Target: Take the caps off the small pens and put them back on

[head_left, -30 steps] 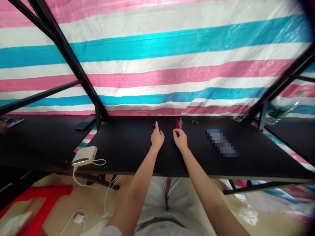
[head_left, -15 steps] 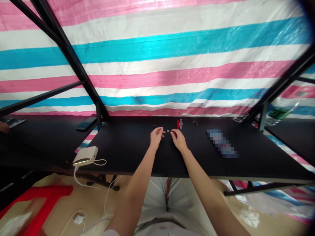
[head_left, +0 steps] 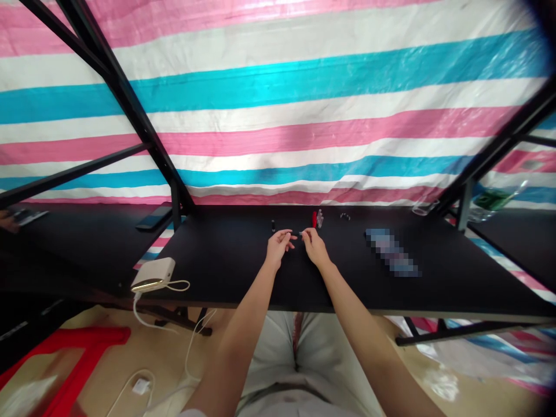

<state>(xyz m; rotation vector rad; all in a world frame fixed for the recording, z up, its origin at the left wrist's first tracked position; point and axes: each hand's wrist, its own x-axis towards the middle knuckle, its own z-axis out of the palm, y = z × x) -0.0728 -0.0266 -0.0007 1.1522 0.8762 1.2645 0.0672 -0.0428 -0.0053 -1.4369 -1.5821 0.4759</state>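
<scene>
– What is being held?
– A small pale piece (head_left: 300, 233) is pinched by the right hand (head_left: 315, 246); the left hand (head_left: 277, 248) is held just beside it.
– And beyond?
– A red item (head_left: 314, 219) is seen on the black table (head_left: 226, 260).

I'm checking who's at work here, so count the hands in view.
3. The left hand and right hand are close together over the black table; a co-worker's hand shows partly, blurred, at the left edge. Others may be out of view.
</scene>
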